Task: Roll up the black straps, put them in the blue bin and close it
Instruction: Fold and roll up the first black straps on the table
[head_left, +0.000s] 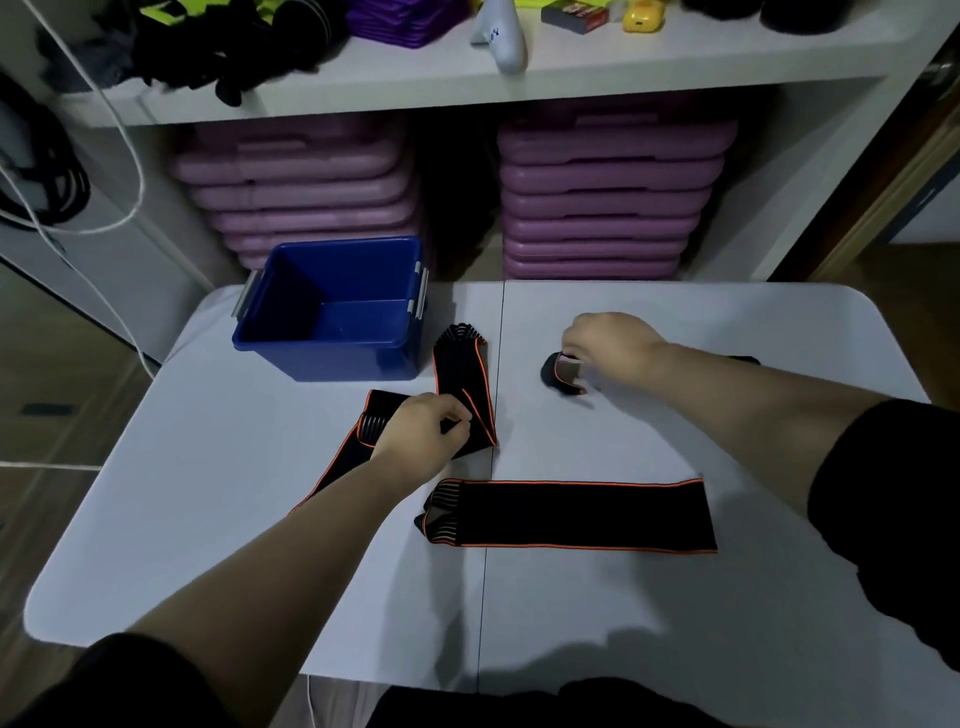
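Left hand (423, 434) pinching folded strap (462, 384), right hand (608, 351) gripping rolled strap (563, 375)

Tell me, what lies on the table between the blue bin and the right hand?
In the head view, between the blue bin and the right hand lies one folded black strap, held by the left hand.

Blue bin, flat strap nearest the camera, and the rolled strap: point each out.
Blue bin (332, 358): head view, front wall.
Flat strap (571, 514): head view, middle of its black band.
Rolled strap (551, 371): head view, exposed left end under the right hand (613, 348).
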